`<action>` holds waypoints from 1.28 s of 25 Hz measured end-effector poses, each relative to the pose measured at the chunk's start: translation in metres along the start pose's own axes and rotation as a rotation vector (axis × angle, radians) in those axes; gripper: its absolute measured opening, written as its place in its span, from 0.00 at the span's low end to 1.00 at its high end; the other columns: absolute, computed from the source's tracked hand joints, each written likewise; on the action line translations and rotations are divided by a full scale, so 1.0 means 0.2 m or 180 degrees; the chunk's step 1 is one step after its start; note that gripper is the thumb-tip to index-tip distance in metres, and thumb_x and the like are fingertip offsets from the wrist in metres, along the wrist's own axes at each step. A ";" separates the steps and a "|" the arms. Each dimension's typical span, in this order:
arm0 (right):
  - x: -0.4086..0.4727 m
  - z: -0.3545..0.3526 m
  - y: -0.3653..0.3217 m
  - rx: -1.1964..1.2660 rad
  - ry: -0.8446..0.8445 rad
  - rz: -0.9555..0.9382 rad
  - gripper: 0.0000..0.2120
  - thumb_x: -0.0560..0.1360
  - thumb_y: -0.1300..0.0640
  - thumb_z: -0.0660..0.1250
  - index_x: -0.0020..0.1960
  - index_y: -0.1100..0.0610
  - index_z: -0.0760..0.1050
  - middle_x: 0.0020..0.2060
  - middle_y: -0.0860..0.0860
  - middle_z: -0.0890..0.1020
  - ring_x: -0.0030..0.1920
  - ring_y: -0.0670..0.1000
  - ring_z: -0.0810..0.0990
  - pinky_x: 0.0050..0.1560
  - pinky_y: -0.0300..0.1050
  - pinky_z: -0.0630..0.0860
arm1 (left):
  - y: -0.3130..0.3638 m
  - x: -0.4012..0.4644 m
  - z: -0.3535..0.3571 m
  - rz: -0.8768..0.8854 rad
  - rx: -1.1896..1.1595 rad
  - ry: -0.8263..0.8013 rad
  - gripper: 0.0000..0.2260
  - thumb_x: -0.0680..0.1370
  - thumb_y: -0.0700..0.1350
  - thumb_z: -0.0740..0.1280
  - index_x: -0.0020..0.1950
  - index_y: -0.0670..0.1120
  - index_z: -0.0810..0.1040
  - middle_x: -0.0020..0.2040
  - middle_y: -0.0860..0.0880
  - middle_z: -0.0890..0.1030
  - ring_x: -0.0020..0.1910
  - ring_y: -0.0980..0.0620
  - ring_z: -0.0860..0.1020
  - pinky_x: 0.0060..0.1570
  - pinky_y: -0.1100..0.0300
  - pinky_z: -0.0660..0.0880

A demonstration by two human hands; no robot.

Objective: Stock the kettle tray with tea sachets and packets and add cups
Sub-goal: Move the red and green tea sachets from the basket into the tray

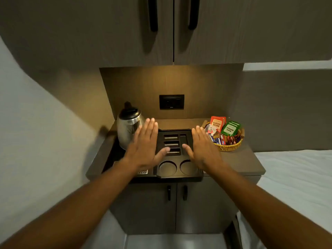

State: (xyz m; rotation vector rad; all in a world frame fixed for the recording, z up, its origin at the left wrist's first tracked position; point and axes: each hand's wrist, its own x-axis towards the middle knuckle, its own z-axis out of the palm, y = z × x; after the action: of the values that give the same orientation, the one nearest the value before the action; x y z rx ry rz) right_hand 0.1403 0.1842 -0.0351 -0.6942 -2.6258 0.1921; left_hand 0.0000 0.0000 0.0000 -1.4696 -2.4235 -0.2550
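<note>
A black kettle tray (179, 175) lies on the counter, with empty slots at its back and two empty round cup wells at its front. A steel kettle (126, 126) stands on the tray's left side. To the right sits a woven basket (229, 147) holding orange Classic Assam packets (216, 123), green Premium Green packets (230, 129) and several small sachets (220, 139). My left hand (145, 146) hovers flat and empty over the tray's left part, in front of the kettle. My right hand (203, 147) hovers flat and empty over the tray's right edge, beside the basket. No cups are in view.
A black wall socket (171, 101) sits behind the tray. Cabinet doors with black handles (153, 13) hang overhead, and two lower doors (177, 203) are below the counter. A white bed (296, 177) lies to the right.
</note>
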 end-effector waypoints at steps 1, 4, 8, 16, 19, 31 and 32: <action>0.01 0.08 0.01 0.0049 -0.0227 0.0143 0.36 0.77 0.37 0.53 0.76 0.58 0.51 0.77 0.58 0.55 0.77 0.55 0.51 0.73 0.51 0.51 | -0.01 -0.01 0.11 -0.0042 -0.0057 -0.0228 0.42 0.76 0.72 0.44 0.78 0.42 0.41 0.80 0.42 0.42 0.78 0.48 0.38 0.76 0.47 0.42; 0.04 0.29 0.05 0.0193 -0.0659 0.0379 0.34 0.77 0.38 0.55 0.75 0.57 0.54 0.76 0.57 0.58 0.76 0.56 0.54 0.72 0.51 0.54 | -0.06 -0.05 0.43 -0.0039 -0.0197 -0.0794 0.41 0.76 0.72 0.42 0.78 0.44 0.41 0.80 0.44 0.43 0.77 0.49 0.37 0.74 0.51 0.40; 0.25 0.37 0.25 0.0379 -0.0342 0.0878 0.25 0.76 0.43 0.61 0.68 0.56 0.66 0.64 0.56 0.74 0.65 0.57 0.72 0.61 0.52 0.72 | -0.13 0.01 0.66 0.0061 -0.0558 -0.1168 0.40 0.74 0.73 0.39 0.76 0.48 0.36 0.79 0.48 0.39 0.76 0.52 0.34 0.74 0.53 0.39; 0.74 0.29 0.84 0.0297 -0.0339 0.2073 0.12 0.75 0.58 0.67 0.58 0.60 0.75 0.51 0.59 0.82 0.50 0.60 0.81 0.49 0.55 0.80 | -0.14 0.02 0.75 -0.0185 -0.0958 -0.1286 0.39 0.74 0.74 0.40 0.75 0.51 0.33 0.78 0.52 0.36 0.76 0.55 0.33 0.73 0.55 0.36; 0.90 0.31 0.95 0.0021 -0.0598 0.1812 0.13 0.73 0.60 0.70 0.57 0.60 0.75 0.49 0.59 0.82 0.47 0.59 0.82 0.47 0.55 0.81 | -0.14 0.03 0.77 -0.0249 -0.0989 -0.1300 0.40 0.73 0.74 0.40 0.75 0.52 0.32 0.78 0.53 0.34 0.75 0.56 0.32 0.74 0.55 0.36; 1.11 0.26 1.04 -0.0049 -0.1230 0.1497 0.11 0.73 0.60 0.71 0.54 0.61 0.78 0.49 0.60 0.82 0.49 0.59 0.82 0.53 0.57 0.79 | -0.15 0.01 0.79 -0.0325 -0.0931 -0.1316 0.39 0.73 0.75 0.40 0.75 0.55 0.31 0.78 0.55 0.33 0.73 0.60 0.29 0.74 0.55 0.37; 1.11 0.24 1.04 0.0006 -0.1267 0.1559 0.08 0.73 0.60 0.71 0.51 0.61 0.79 0.48 0.60 0.83 0.48 0.58 0.82 0.52 0.56 0.79 | -0.15 0.01 0.79 -0.0324 -0.0917 -0.1302 0.39 0.73 0.75 0.40 0.75 0.55 0.31 0.78 0.55 0.33 0.73 0.60 0.29 0.74 0.55 0.37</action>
State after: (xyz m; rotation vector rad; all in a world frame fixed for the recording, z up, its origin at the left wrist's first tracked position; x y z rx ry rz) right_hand 0.0367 0.4745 -0.0470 -1.4185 -2.7621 0.5203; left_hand -0.0518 0.0359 -0.1486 -1.6540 -2.8919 -0.3706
